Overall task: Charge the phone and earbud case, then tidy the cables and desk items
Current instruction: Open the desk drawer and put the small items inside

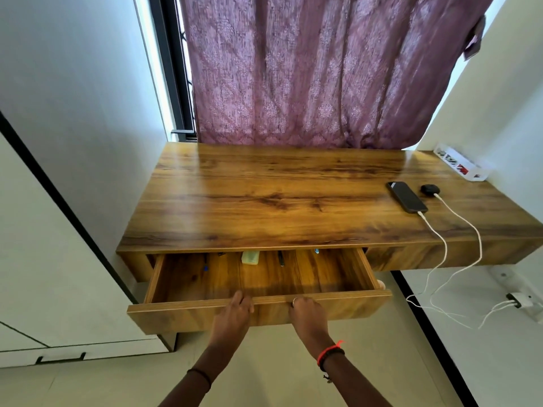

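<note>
Wooden drawer (191, 318): pulled out beneath desk's (264, 195) front edge.
Left hand (236, 311): fingers curled over drawer's front rim.
Right hand (308, 311): gripping same rim.
Phone (407, 201), earbud case (430, 189): near desk's right edge, white cables (480, 248) plugged in.

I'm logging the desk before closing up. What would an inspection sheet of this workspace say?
Surface: glossy wooden desk top.
Job's things: phone and earbud case side by side at right, each plugged in.
Clutter: open drawer holds pens and a pale green item; white box at far right corner.
Grippers: left hand and right hand grip the drawer front's top edge.
Cables: two white cables hang over the desk edge, looping loosely to a charger.
Surroundings: purple curtain behind; white cupboard at left.
</note>
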